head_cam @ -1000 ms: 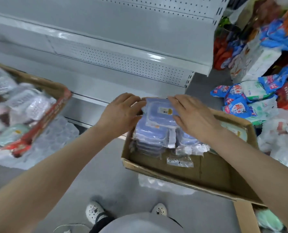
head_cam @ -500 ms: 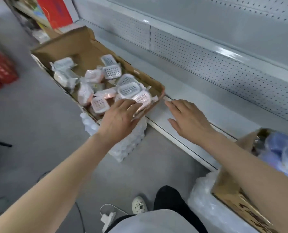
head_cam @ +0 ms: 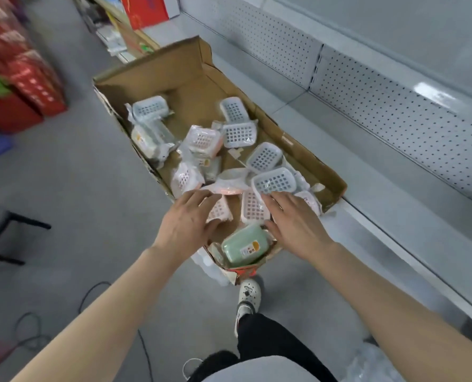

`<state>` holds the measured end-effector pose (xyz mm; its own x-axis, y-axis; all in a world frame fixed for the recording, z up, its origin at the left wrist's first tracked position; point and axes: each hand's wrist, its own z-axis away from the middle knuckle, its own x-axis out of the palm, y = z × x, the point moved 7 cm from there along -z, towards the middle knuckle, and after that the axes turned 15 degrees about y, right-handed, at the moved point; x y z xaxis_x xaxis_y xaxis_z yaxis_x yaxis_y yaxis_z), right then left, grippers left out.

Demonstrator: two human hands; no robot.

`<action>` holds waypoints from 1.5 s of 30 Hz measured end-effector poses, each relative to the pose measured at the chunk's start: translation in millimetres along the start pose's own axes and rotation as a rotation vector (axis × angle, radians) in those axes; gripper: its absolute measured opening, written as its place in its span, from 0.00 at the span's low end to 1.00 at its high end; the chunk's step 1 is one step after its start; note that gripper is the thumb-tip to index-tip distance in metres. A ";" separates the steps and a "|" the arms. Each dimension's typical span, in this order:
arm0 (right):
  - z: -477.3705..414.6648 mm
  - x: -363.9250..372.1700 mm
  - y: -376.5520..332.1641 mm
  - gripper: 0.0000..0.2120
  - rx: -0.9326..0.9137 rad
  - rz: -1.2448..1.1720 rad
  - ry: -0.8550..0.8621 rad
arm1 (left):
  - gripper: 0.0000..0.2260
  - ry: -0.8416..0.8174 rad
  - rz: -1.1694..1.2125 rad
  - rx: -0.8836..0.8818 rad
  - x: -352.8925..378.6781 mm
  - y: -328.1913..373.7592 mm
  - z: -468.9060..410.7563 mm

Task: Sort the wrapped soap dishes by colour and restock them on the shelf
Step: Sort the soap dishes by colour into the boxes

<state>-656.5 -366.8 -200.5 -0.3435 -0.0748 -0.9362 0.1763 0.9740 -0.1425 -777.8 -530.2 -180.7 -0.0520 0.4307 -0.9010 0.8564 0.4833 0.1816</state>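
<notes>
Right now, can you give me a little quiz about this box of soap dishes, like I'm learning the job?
1. True or false: the left hand has lifted a pink dish out of the cardboard box.
2. Pick one: the soap dish lying nearest the person is A green, B red, C black.
3. Fill the gap: the shelf runs along the person's ___ side.

Key: 1 false, 2 A, 3 right.
</notes>
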 end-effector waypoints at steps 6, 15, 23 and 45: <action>-72.7 56.2 56.8 0.25 0.126 0.040 -0.094 | 0.25 -0.133 -0.004 0.000 53.5 -56.8 -54.6; -159.5 136.3 121.7 0.28 0.423 0.130 -0.252 | 0.26 -0.191 0.101 0.118 128.9 -119.3 -149.8; -174.9 202.1 138.7 0.38 0.846 0.231 -0.365 | 0.24 -0.271 0.123 0.227 212.8 -181.9 -284.3; -188.5 203.4 126.0 0.31 1.288 -0.105 -0.190 | 0.13 -0.188 0.132 0.398 253.6 -202.7 -369.4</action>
<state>-878.0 -219.0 -348.3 -0.2935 -0.2700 -0.9171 0.9445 0.0666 -0.3218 -1154.4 -237.4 -300.5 0.1333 0.3050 -0.9430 0.9820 0.0876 0.1672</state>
